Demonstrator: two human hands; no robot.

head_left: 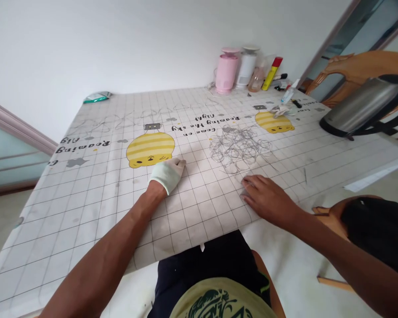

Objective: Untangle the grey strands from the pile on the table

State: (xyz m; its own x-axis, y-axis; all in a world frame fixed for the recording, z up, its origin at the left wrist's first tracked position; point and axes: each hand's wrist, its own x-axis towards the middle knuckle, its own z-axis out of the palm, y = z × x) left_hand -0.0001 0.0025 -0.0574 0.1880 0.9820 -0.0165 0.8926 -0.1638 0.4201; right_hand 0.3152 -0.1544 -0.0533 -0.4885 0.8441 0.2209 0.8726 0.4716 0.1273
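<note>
My left hand (167, 173), in a white glove with bare fingertips, rests on the tablecloth (199, 194) beside a printed yellow striped bear balloon (150, 148). Its fingers are curled under, and what they hold, if anything, is hidden. My bare right hand (267, 196) lies near the table's front edge with its fingers bent together. A small greyish patch shows between thumb and forefinger, too unclear to name. Just beyond that hand spreads a tangle of thin dark looping lines (240, 148); I cannot tell whether it is drawn or loose thread.
A steel kettle (358, 106) stands at the right. Along the back are a pink canister (227, 73), a white canister (246, 68), a yellow can with a red cap (272, 74) and a spray bottle (289, 92). A green packet (97, 97) lies back left. Wooden chairs (381, 66) flank the right.
</note>
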